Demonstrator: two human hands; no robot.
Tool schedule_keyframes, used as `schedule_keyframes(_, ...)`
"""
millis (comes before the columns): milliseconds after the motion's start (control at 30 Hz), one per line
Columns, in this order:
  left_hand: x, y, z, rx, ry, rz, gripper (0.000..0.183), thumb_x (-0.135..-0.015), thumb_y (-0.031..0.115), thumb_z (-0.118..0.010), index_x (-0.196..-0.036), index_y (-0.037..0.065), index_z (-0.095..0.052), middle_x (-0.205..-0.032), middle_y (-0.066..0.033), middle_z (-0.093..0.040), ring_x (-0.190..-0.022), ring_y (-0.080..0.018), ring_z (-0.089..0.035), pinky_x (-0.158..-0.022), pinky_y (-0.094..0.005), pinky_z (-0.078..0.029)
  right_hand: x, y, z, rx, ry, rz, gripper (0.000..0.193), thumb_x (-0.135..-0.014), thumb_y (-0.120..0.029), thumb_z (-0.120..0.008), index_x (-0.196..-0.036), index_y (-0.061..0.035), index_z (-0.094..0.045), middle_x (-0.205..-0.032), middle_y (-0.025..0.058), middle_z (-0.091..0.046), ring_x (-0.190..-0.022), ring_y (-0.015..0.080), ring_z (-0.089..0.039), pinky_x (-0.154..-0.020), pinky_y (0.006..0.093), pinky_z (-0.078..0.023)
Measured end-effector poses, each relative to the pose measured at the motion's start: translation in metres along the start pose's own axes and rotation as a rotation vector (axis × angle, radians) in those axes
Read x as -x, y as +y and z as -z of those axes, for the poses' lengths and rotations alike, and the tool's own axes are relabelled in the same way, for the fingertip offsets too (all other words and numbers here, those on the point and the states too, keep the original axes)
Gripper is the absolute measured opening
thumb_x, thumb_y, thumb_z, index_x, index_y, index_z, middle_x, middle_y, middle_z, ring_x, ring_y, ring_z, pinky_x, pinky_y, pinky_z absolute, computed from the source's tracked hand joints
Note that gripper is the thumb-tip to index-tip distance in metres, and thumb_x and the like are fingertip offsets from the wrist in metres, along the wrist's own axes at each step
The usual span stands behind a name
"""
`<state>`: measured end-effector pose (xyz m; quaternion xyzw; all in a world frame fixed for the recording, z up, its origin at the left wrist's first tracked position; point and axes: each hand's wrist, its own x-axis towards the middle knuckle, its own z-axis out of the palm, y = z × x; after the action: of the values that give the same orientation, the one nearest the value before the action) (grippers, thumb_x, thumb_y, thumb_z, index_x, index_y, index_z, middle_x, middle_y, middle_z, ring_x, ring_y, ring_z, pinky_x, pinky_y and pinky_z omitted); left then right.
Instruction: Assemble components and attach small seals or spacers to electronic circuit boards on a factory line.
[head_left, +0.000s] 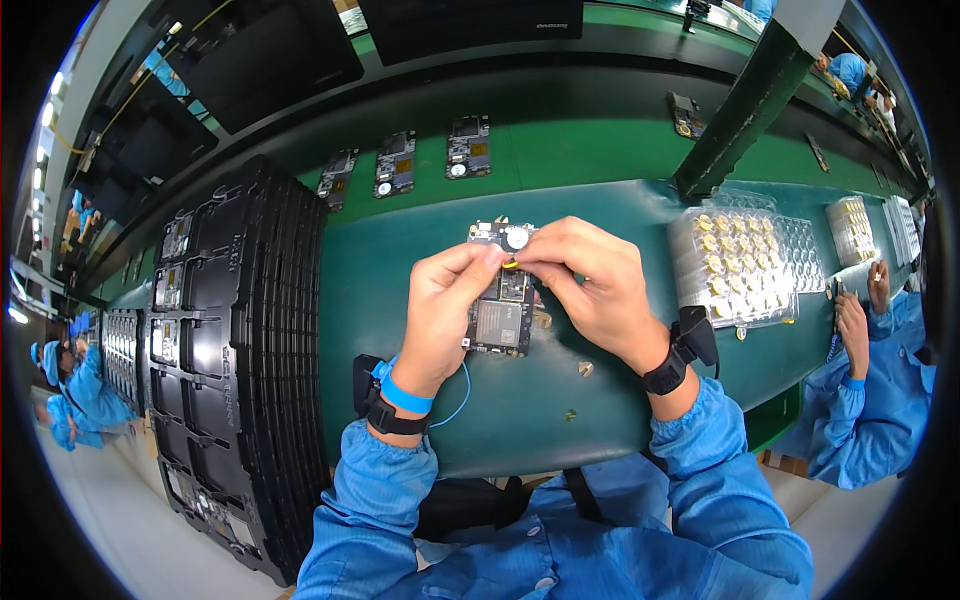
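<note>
A dark circuit board (pixel 497 325) with metal shields lies on the green bench in front of me. Near its far end sits a round white disc (pixel 517 238). My left hand (pixel 442 300) is closed over the board's left side, thumb and forefinger pinched; whatever lies between those tips is hidden. From the other side my right hand (pixel 597 280) pinches a small yellow piece (pixel 511 264) just below the disc. The fingertips of both hands nearly meet there. A blue strap (pixel 405 392) with a thin cord circles my left wrist.
Tall stacked black trays (pixel 240 370) stand at the left. Clear plastic trays (pixel 735 265) of yellow round parts are at the right, beside a green post (pixel 745 115). Several boards (pixel 395 163) lie on the far green strip. Small scraps (pixel 585 368) dot the bench. A co-worker's hand (pixel 852 325) is at far right.
</note>
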<state>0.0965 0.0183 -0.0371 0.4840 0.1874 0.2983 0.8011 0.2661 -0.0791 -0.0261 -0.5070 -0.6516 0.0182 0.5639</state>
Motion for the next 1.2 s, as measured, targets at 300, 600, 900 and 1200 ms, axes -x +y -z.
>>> schedule_keyframes(300,-0.002,-0.008,0.007,-0.205,0.105,-0.211,0.012,-0.102,0.007,-0.069,-0.103,-0.004,-0.073,-0.097,-0.0091,-0.075,-0.085,-0.0145,-0.073,-0.076,-0.0265,-0.059,0.002,-0.001,-0.003,-0.011,-0.007,-0.083,0.019,-0.088,0.002,-0.076,-0.106,-0.0015,-0.075,-0.098,0.0108,-0.073,-0.075,0.0201,-0.068,-0.064,0.0306,-0.054)
schedule_keyframes(600,-0.001,-0.004,0.001,-0.354,0.07,-0.3,0.011,-0.099,0.004,-0.072,-0.104,-0.005,-0.076,-0.097,-0.0059,-0.076,-0.088,-0.0084,-0.066,-0.08,-0.0242,-0.053,0.005,0.004,-0.003,-0.095,-0.053,-0.247,0.016,-0.088,-0.003,-0.078,-0.102,0.0009,-0.074,-0.09,0.0064,-0.066,-0.058,0.0089,-0.052,-0.053,0.0256,-0.042)
schedule_keyframes(900,-0.005,-0.004,0.006,-0.328,0.072,-0.368,0.047,-0.1,-0.008,-0.061,-0.147,-0.004,-0.054,-0.129,-0.0164,-0.07,-0.111,-0.0192,-0.07,-0.097,-0.0323,-0.058,0.004,0.006,0.0,-0.354,0.005,-0.436,0.01,-0.093,-0.005,-0.077,-0.099,0.0019,-0.072,-0.097,0.0042,-0.064,-0.073,0.006,-0.056,-0.064,0.0222,-0.049)
schedule_keyframes(1200,-0.003,-0.006,-0.01,0.156,0.211,-0.359,0.043,-0.101,-0.009,-0.058,-0.141,-0.003,-0.044,-0.128,-0.0231,-0.066,-0.12,-0.033,-0.069,-0.104,-0.044,-0.059,0.013,0.003,-0.012,-0.699,-0.236,-0.617,0.008,-0.098,-0.005,-0.073,-0.1,0.0025,-0.07,-0.111,0.0047,-0.066,-0.096,0.0081,-0.063,-0.074,0.0228,-0.053)
